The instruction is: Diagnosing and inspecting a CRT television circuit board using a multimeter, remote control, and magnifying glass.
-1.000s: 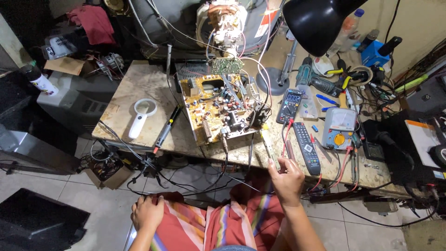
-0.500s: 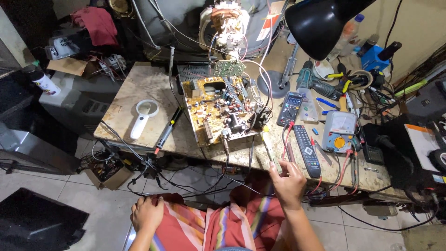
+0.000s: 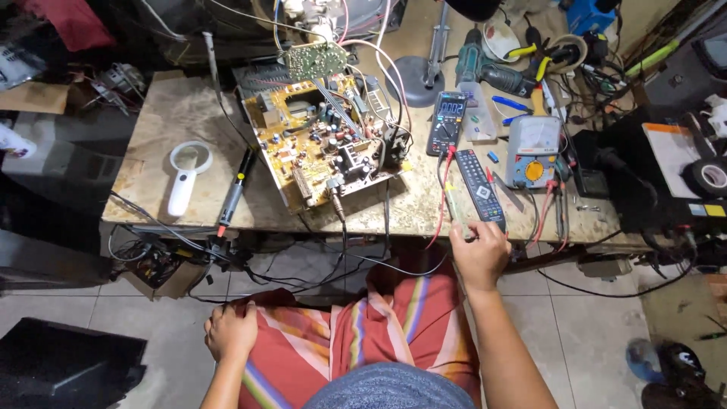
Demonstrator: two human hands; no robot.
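Fingers (image 3: 463,229) of the right hand (image 3: 478,254) curl onto the black remote (image 3: 479,188) beside the circuit board (image 3: 322,144).

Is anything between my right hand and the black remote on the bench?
Nothing visible. The right hand is already at the near end of the remote, at the bench edge, with red probe leads lying alongside it, not across.

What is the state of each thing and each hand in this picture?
Right hand: at bench edge, fingers on the black remote control, grip unclear.
Left hand: resting on striped cloth at the knee, holding nothing.
Yellow circuit board: bare, uncased, wires attached.
White magnifying glass: lying flat.
Dark digital multimeter: lying flat, red lead attached.
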